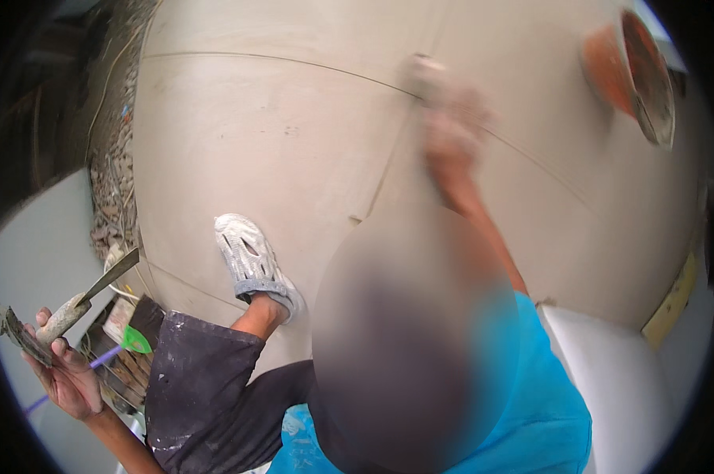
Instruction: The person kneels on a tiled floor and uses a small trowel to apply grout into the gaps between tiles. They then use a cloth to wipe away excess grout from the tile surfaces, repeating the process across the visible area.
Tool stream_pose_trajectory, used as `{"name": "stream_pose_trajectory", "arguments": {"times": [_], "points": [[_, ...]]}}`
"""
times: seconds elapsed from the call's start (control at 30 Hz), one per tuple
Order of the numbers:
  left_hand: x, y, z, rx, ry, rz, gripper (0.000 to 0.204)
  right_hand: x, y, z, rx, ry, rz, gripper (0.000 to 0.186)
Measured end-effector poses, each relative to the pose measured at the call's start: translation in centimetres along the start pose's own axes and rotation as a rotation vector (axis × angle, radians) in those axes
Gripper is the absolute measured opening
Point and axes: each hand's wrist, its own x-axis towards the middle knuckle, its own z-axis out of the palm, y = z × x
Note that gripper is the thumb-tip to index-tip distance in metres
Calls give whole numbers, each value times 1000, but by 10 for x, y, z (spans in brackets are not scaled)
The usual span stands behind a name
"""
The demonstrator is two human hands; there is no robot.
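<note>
My left hand [74,383], at the lower left, is closed around the pale, caked handle of a small trowel [110,278]. Its narrow metal blade points up and to the right. A dark, rough-edged flat piece [26,338] also sits at those fingers; its kind is unclear. Out ahead, my right hand [452,134] reaches down to the large pale floor tiles [238,134], smeared by motion. A pale, blurred object [428,75] shows at its fingertips, over the spot where the thin dark joints meet. I cannot make out what that object is.
An orange bucket [610,67] with a crusted rim stands at the far right. Rubble [116,193] runs along the floor's left edge. My whitish clog [250,253] rests on the tiles. A green-and-purple tool [137,340] lies near my left hand. A white block [602,363] is at the right.
</note>
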Motion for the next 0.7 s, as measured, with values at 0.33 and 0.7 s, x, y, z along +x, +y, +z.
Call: {"name": "stream_pose_trajectory", "arguments": {"times": [0.33,0.7], "points": [[-36,-41,-64,-66,129,11,49,84,-145,7,298,-178,-115,65],[11,-67,-23,-49,182,13,47,57,-154,-6,517,-104,-339,34]]}}
